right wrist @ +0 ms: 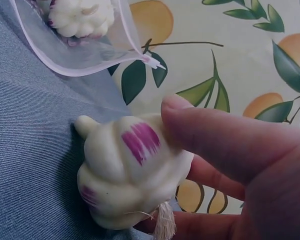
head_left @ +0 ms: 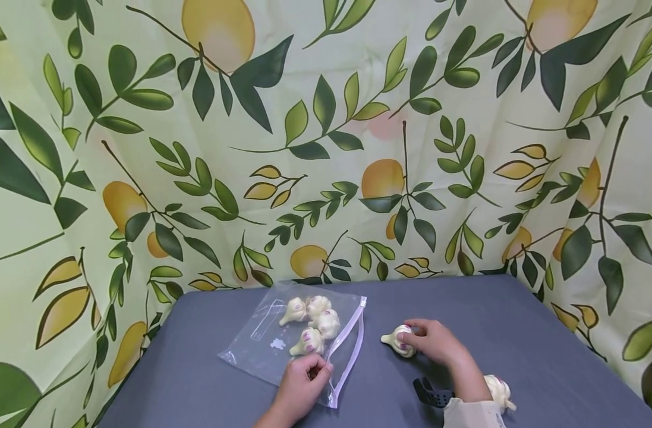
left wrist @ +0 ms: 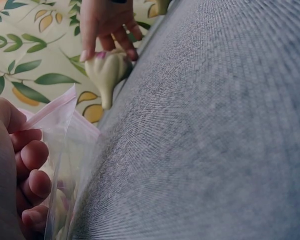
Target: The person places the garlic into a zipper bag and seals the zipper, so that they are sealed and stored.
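Note:
My left hand point(head_left: 303, 383) pinches the edge of a clear zip bag point(head_left: 251, 351) by its pale pink zip strip, between thumb and curled fingers. The bag lies on the table with its mouth facing right, and several garlic bulbs point(head_left: 326, 324) with purple marks are inside it. To the right of the bag, my right hand point(head_left: 438, 343) grips another garlic bulb point(head_left: 400, 341) with thumb and fingers around its root end. Its stem points left toward the bag. In the right wrist view this bulb point(right wrist: 125, 165) shows purple streaks and a tuft of dry roots.
One more garlic bulb point(head_left: 498, 392) lies on the grey table point(head_left: 411, 300) beside the right forearm, partly hidden by it. A black strap point(head_left: 431, 393) shows at the right wrist. A leaf-and-fruit patterned cloth point(head_left: 326, 178) hangs behind the table and along both sides.

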Motion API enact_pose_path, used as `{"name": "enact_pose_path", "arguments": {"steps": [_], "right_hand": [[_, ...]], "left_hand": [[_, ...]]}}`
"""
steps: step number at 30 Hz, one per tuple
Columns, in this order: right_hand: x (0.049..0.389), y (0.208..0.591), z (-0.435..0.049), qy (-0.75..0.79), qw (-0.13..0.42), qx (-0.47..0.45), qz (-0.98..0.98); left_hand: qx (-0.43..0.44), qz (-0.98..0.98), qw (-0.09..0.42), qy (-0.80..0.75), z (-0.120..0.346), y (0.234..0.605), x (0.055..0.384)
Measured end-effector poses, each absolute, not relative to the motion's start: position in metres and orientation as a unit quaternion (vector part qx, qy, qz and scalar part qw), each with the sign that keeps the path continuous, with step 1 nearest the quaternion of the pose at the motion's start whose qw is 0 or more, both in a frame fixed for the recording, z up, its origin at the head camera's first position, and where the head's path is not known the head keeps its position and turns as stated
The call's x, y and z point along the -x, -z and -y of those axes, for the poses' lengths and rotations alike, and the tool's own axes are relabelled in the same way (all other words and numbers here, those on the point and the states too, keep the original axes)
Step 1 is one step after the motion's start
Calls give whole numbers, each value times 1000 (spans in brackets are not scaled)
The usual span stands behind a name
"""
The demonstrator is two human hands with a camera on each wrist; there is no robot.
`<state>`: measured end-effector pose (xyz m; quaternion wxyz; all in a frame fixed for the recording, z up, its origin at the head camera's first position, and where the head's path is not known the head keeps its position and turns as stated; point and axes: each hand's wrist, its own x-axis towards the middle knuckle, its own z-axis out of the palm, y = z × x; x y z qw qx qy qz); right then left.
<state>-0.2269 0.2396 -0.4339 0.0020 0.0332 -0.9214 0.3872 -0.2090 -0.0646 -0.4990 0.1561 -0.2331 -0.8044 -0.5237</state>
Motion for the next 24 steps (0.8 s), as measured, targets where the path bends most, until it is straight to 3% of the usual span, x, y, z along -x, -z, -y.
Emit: {"name": "enact_pose_path", "arguments": {"steps": [12,19,24], "right_hand": [[230,440,-236,-393,-9,-68,917],[233,447,-230,-417,-35,-57,906],[233,449,-225,-406,-3,-69,911]], "left_hand": [[256,789,191,525,65,501,214],[255,795,184,519,66,500,213],[251,797,183,518,66,501,211]]}}
